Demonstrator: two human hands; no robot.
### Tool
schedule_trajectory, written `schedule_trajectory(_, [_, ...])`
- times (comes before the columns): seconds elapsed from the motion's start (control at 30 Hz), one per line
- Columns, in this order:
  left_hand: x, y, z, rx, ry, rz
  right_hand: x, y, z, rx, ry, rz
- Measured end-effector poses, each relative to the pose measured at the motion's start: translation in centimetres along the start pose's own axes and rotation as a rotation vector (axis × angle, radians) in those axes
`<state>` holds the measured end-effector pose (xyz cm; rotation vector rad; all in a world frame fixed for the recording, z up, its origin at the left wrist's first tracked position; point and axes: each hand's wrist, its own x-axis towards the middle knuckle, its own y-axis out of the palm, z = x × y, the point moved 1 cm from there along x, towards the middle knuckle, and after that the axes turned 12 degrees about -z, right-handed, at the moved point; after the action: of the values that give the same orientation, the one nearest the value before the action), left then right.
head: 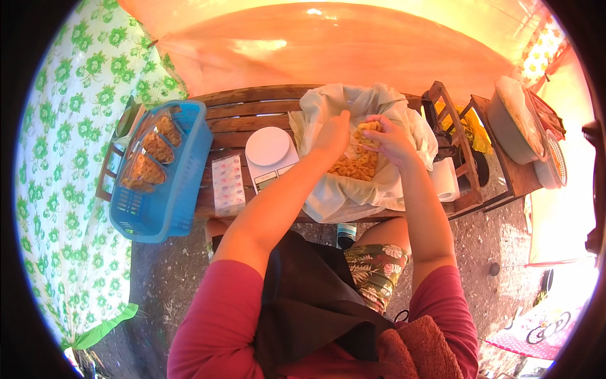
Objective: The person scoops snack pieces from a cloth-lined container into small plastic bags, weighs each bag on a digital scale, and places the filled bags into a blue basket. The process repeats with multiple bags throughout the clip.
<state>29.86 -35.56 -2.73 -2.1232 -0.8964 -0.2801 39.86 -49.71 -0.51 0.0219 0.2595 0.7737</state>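
A cloth-lined container stands before me on a slatted wooden bench, with a heap of yellow-orange chips inside. My right hand is over the heap's far right side, its fingers around a clear bag of chips. Just left of that bag is my left hand, back upward; its fingertips are hidden, so whether it grips anything does not show. A white kitchen scale lies left of the container, its lower part partly behind my left forearm. Beside it rests a flat pack of printed plastic.
At the left, a blue plastic basket holds several filled bags of chips. A white paper roll lies right of the cloth, near the wooden armrest. Further right, a grey tub stands on a wooden table.
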Motion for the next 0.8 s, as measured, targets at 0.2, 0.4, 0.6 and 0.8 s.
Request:
schedule_trajectory(0.2, [1.1, 1.3, -0.2, -0.075, -0.069, -0.154, 0.6, 0.6, -0.7, -0.109, 0.017, -0.067])
schedule_trajectory(0.4, [2.1, 2.4, -1.0, -0.276, -0.195, -0.093, -0.5, 0.2, 0.6, -0.004, 0.071, -0.160])
schedule_trajectory(0.6, [2.3, 2.0, -3.0, -0.253, -0.059, -0.161, -1.7, -0.6, 2.4, 0.071, 0.145, -0.029])
schedule_trajectory(0.8, [2.4, 1.4, -4.1, -0.255, -0.083, -0.065, -1.8, -1.3, 2.2, 0.236, 0.149, 0.047])
